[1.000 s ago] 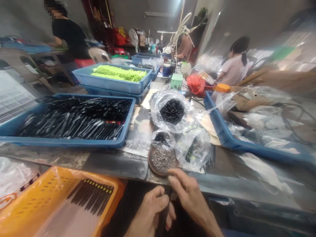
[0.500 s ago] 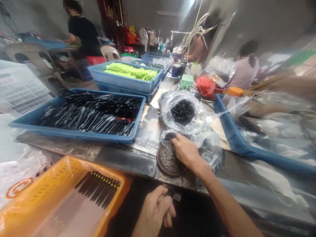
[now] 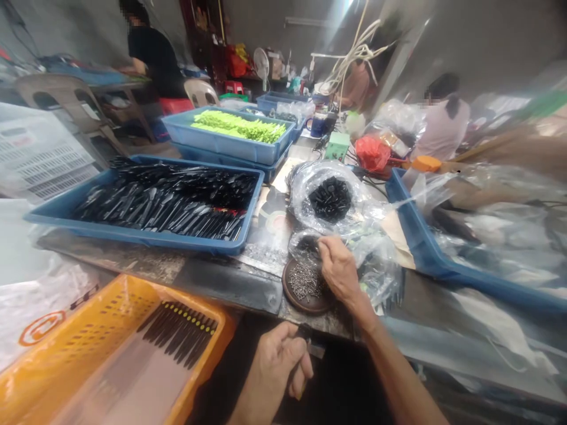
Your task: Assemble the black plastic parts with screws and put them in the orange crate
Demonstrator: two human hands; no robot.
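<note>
My left hand [image 3: 283, 360] is closed in front of the table edge, thumb and fingers curled together. Something dark shows at its fingertips, too indistinct to name. My right hand [image 3: 340, 265] reaches over the table, thumb and fingertips pinched beside a small clear bag [image 3: 297, 251] of dark bits. Whatever it pinches is hidden. Just below that hand lies a round brown dish [image 3: 290, 293] with many small metal pins [image 3: 305, 281]. Behind it stands a larger clear plastic bag [image 3: 303, 195] full of short black parts [image 3: 331, 199].
A blue tray [image 3: 150, 237] of black strips is at the left, and another [image 3: 221, 144] holds bright green pieces. An orange basket [image 3: 84, 321] with dark brown pieces stands front left. Another blue tray [image 3: 407, 227] lies right. Co-workers sit farther back.
My right hand has shifted slightly right and stays pinched near the small bag. My left hand stays closed, its fingers slightly shifted. The whole view has moved a little.
</note>
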